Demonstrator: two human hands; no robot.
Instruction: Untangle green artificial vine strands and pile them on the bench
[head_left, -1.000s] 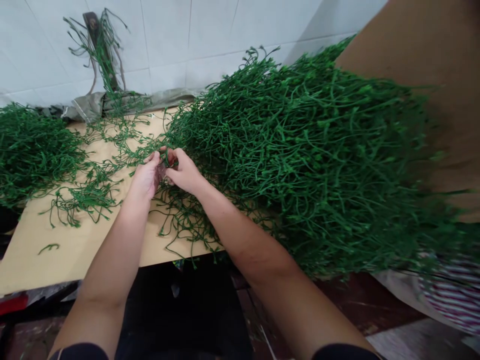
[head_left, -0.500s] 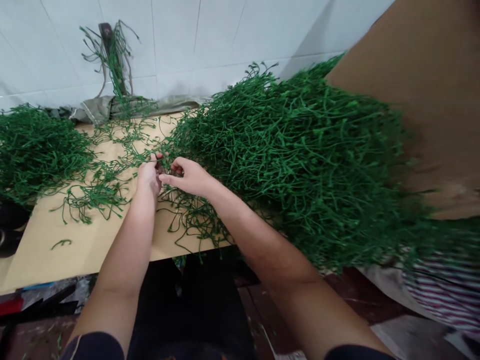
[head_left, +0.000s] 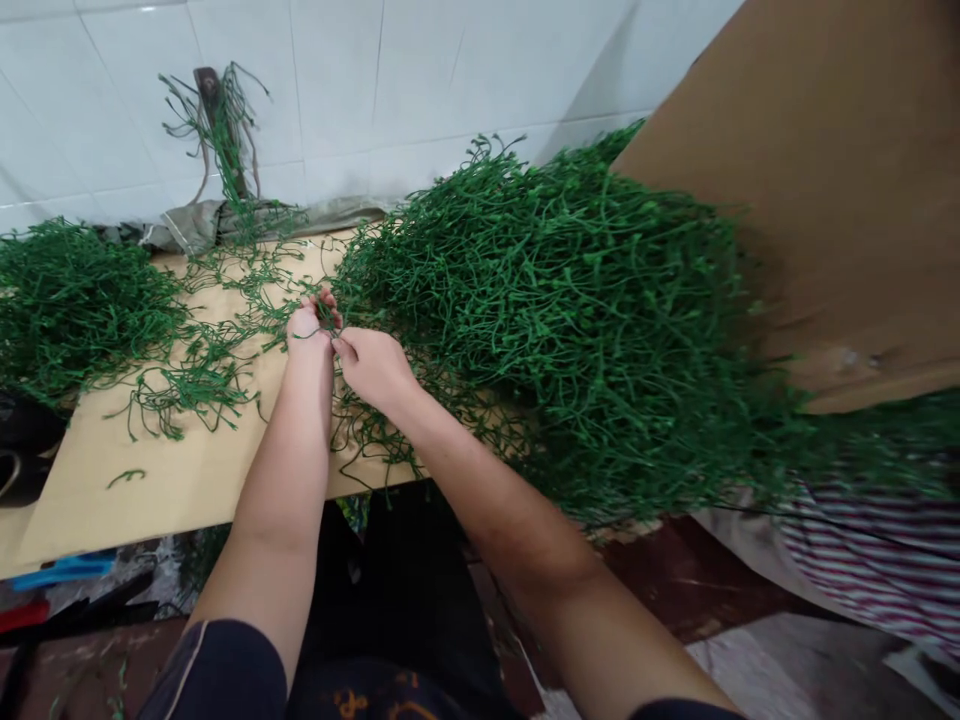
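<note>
Your 2 hands are close together over the table [head_left: 172, 490], with a few thin green stems [head_left: 328, 315] between them. Your left hand [head_left: 309, 326] has its fingers curled around those stems; your right hand [head_left: 375, 368] is narrowed to a pinch that seems to take their lower end, though the exact contact is too small to tell. As far as it shows, their long axis slants from your left fingers down toward your right thumb.

Loose strands [head_left: 382, 440] tangle beside your right wrist, near the table's front edge. The big heap [head_left: 540, 290] begins just past your right hand, the nearer of the 2, and stretches off to the right; its straggling ends look likeliest to snag.

On your left lie a small clump [head_left: 184, 388], 1 lone piece [head_left: 126, 476] and, well apart, another heap [head_left: 82, 300].

Farther back, a gray cloth [head_left: 191, 228] lies along the wall [head_left: 465, 60] below a strand-draped post [head_left: 205, 82]; a cardboard sheet [head_left: 825, 200] slants up beside the big heap.
</note>
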